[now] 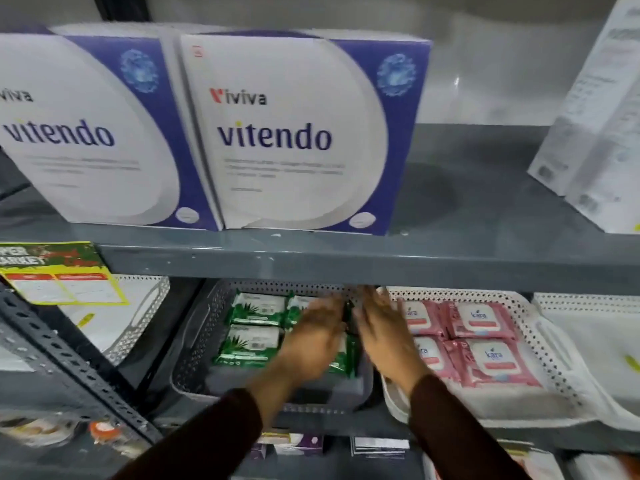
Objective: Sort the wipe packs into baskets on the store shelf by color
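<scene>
A grey perforated basket [194, 358] on the lower shelf holds several green wipe packs [258, 308]. To its right, a white perforated basket [540, 341] holds several pink wipe packs [481, 318]. Both my hands reach into the right half of the grey basket. My left hand [318, 336] lies over the green packs with its fingers spread. My right hand [381, 336] stands edge-on at the basket's right wall, fingers straight. A dark green pack [347, 315] shows on edge between the two hands; motion blur hides whether either hand grips it.
The upper shelf's front edge [381, 265] hangs low over the baskets. Two large Vitendo boxes [294, 133] and white cartons [595, 140] stand on it. More white baskets sit at far left [149, 306] and far right [588, 327]. A yellow price label [59, 275] hangs at left.
</scene>
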{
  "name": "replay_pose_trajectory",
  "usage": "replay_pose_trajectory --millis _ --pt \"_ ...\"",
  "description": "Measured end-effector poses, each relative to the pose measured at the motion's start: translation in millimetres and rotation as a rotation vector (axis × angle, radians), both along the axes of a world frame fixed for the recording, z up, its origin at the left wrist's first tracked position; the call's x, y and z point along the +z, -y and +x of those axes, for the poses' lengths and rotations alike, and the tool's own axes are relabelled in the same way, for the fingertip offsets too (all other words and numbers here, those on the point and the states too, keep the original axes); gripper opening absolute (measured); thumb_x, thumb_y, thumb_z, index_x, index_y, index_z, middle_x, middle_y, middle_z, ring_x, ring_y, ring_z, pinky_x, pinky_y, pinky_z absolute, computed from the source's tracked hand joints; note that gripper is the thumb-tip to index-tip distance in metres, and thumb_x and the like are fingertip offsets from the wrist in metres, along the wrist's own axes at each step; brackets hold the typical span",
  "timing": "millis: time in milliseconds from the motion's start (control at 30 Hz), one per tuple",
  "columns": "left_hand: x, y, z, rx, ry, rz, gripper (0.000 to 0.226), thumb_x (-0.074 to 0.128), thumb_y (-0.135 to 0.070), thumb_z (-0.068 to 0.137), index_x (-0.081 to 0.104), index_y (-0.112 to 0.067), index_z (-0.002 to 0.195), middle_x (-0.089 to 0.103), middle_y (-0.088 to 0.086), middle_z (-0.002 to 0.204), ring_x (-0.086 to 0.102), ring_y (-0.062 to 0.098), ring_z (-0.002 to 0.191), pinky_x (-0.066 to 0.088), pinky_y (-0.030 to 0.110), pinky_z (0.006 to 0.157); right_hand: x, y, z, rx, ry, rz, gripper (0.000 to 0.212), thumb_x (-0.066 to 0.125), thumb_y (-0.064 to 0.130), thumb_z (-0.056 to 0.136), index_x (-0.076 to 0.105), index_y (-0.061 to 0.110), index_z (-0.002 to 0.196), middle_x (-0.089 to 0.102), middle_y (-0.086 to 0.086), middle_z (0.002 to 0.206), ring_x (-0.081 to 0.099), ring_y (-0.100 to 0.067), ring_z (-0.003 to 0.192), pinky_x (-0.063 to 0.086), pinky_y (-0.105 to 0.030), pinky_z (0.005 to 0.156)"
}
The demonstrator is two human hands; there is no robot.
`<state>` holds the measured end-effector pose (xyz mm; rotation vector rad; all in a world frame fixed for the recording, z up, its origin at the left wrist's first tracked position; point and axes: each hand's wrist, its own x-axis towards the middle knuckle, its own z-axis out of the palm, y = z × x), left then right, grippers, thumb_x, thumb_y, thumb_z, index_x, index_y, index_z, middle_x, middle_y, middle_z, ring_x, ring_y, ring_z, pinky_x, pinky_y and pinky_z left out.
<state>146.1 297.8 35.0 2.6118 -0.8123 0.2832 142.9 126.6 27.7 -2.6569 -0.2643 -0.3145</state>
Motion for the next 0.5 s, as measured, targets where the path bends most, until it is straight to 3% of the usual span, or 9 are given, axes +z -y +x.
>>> replay_pose_trajectory --millis 67,133,233,300,333,400,433,500 --pt "2.8 58.2 -24.1 -0.177 0.086 -0.077 0.043 0.041 -0.014 0.090 0.050 -0.005 0.131 0.050 0.016 0.139 0.043 0.030 0.130 0.032 0.035 0.110 -6.7 65.4 -19.6 -0.139 -0.025 0.019 0.062 0.014 0.049 0.097 0.028 0.026 0.153 0.022 -0.004 0.163 0.009 -0.024 0.152 0.009 -0.053 0.123" --pt "0.0 103.0 -41.1 -0.150 -0.034 -0.007 0.047 0.046 -0.015 0.089 0.046 -0.010 0.136 0.047 0.011 0.142 0.044 0.029 0.129 0.043 0.038 0.101 -15.2 120.4 -32.3 -0.271 -0.135 -0.055 0.062 0.017 0.050 0.096 0.021 0.029 0.154 0.018 -0.009 0.164 0.009 -0.029 0.152 0.013 -0.056 0.121" --pt "-2.1 160.8 -54.9 0.184 -0.353 0.229 0.068 0.047 -0.008 0.092 0.012 -0.005 0.150 0.023 0.012 0.154 0.028 0.037 0.137 0.037 0.046 0.105 -26.4 185.2 -53.4 -0.346 -0.439 -0.081 0.077 0.036 0.058 0.094 -0.003 0.034 0.156 -0.010 -0.004 0.165 -0.007 -0.029 0.152 0.000 -0.058 0.120" --pt "-14.9 179.6 -48.2 0.280 -0.481 0.302 0.077 0.045 0.000 0.092 -0.008 -0.004 0.149 0.000 0.014 0.158 0.007 0.045 0.141 0.027 0.051 0.110 -31.0 203.0 -58.1 -0.296 -0.563 -0.037 0.085 0.042 0.062 0.092 -0.011 0.036 0.154 -0.022 0.004 0.161 -0.016 -0.028 0.151 -0.007 -0.059 0.119" --pt "-24.8 185.2 -41.5 0.282 -0.510 0.287 0.078 0.045 0.001 0.093 -0.010 -0.005 0.148 -0.003 0.015 0.158 0.004 0.046 0.141 0.024 0.051 0.111 -30.2 208.4 -57.5 -0.264 -0.576 -0.024 0.084 0.039 0.062 0.093 -0.013 0.035 0.153 -0.024 0.004 0.160 -0.019 -0.028 0.150 -0.007 -0.059 0.119" --pt "-36.7 184.0 -31.8 0.286 -0.666 0.146 0.069 0.043 -0.008 0.096 0.003 -0.015 0.152 0.018 0.014 0.157 0.022 0.040 0.139 0.030 0.046 0.111 -34.1 203.0 -54.1 -0.236 -0.569 -0.048 0.078 0.031 0.058 0.097 -0.016 0.030 0.153 -0.026 -0.004 0.160 -0.019 -0.032 0.149 -0.003 -0.057 0.121" --pt "-37.1 186.7 -27.8 0.278 -0.713 0.057 0.055 0.042 -0.021 0.098 0.022 -0.023 0.149 0.034 0.012 0.151 0.037 0.035 0.132 0.036 0.044 0.107 -32.5 200.4 -53.7 -0.253 -0.562 -0.068 0.076 0.027 0.057 0.098 -0.016 0.028 0.154 -0.025 -0.008 0.161 -0.017 -0.035 0.149 0.000 -0.056 0.122" --pt "-38.9 189.4 -28.0 0.315 -0.685 -0.106 0.029 0.039 -0.039 0.099 0.053 -0.026 0.121 0.053 0.008 0.132 0.058 0.024 0.108 0.053 0.037 0.088 -32.4 194.4 -54.6 -0.318 -0.577 -0.057 0.075 0.020 0.059 0.097 -0.017 0.026 0.153 -0.022 -0.012 0.162 -0.011 -0.040 0.150 0.004 -0.055 0.122"
